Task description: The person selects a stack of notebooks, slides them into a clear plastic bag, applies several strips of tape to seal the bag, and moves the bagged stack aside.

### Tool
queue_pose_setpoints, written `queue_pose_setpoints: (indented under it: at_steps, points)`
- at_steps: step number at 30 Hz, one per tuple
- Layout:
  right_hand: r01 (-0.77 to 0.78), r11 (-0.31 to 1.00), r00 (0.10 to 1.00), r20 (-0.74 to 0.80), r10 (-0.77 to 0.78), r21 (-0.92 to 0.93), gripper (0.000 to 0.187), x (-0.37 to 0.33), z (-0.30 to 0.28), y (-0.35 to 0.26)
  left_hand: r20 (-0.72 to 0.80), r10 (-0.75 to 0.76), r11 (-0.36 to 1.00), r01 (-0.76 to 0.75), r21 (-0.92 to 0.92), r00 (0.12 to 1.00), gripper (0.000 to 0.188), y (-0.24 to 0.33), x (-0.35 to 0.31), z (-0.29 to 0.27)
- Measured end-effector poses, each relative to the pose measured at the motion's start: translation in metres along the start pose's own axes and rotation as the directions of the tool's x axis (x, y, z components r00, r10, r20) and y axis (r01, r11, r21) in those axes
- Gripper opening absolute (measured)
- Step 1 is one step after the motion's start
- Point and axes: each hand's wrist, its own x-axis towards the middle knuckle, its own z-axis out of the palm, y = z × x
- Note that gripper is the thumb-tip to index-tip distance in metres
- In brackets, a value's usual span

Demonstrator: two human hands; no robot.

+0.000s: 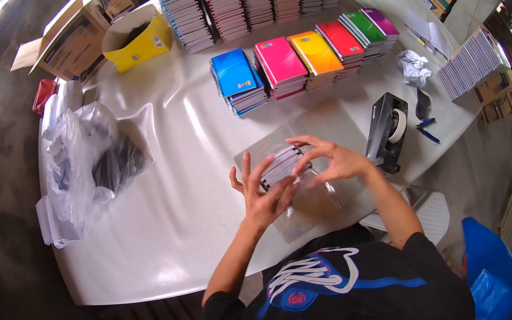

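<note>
And there, mid-frame, the left hand [261,200] and right hand [338,160] had the stack [282,165] between them, fingers curled round it, covering much of it! Clear film [331,194] barely showed below; the upper notebooks [225,8] ran out of frame.

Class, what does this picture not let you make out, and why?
Head view: the spiral-bound bundle, partly hidden by the left hand and right hand.
Head view: tall notebook stacks, tops cut off by the upper edge.
Head view: contents of the yellow box, too dark to identify.
</note>
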Motion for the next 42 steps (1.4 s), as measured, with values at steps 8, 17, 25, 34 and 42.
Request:
queue_pose_setpoints:
  at_steps: [8, 17, 25, 34, 42]
  points:
    - [-0.088, 0.881, 0.948, -0.232, 0.217, 0.465, 0.025, 0.012, 0.032, 0.006, 0.101, -0.469, 0.687, 0.435, -0.581, 0.877, 0.064, 0.009, 0.010, -0.001]
    - [-0.272, 0.717, 0.885, -0.125, 0.448, 0.642, 0.036, 0.037, 0.026, 0.011, 0.531, -0.723, 0.148, 0.850, -0.505, 0.441, 0.021, -0.012, 0.041, -0.012]
    - [-0.330, 0.800, 0.887, -0.127, 0.445, 0.501, 0.025, 0.039, 0.018, 0.005, 0.684, -0.579, 0.240, 0.894, -0.379, 0.445, 0.025, -0.029, 0.052, -0.025]
    - [-0.291, 0.901, 0.894, -0.244, 0.376, 0.322, 0.017, 0.038, 0.022, 0.001, 0.611, -0.670, 0.088, 0.863, -0.498, 0.421, 0.019, -0.018, 0.035, -0.010]
    - [-0.328, 0.944, 0.902, -0.311, 0.299, -0.044, 0.019, 0.037, 0.017, -0.014, 0.487, -0.751, 0.171, 0.844, -0.508, 0.446, 0.018, -0.003, 0.028, -0.009]
